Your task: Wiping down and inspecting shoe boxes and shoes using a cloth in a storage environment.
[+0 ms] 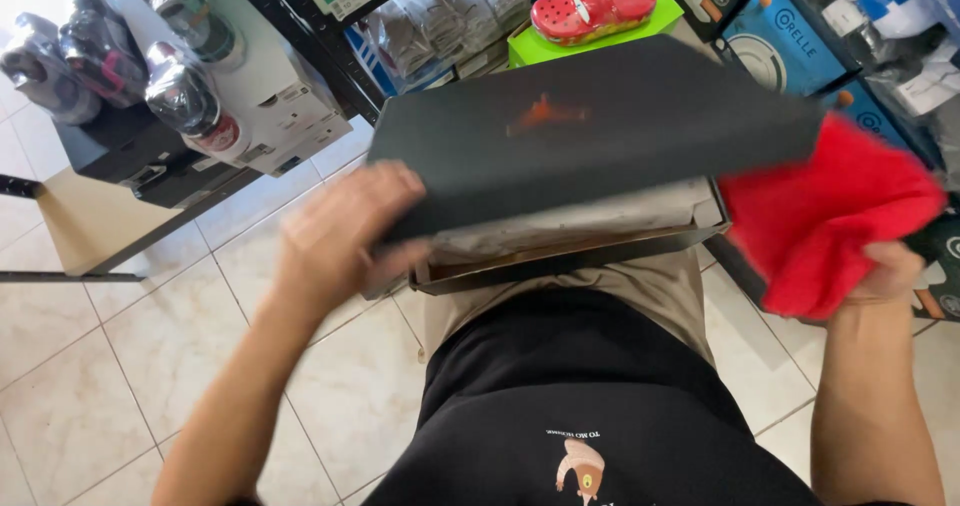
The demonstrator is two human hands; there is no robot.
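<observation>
A black shoe box (560,266) rests against my waist, its black lid (590,126) with an orange mark tilted up over it. My left hand (335,236) grips the lid's near left corner. Crumpled paper (590,221) shows inside the box under the lid. At the box's right end, my right hand (885,271) holds a red cloth (830,211).
Shelves ahead hold a red clog (590,8) on a green box (545,48), wrapped grey shoes (440,21) and blue boxes (780,41). On the left, wrapped shoes (180,96) sit on white and black boxes (270,106). Beige floor tiles (130,356) lie below.
</observation>
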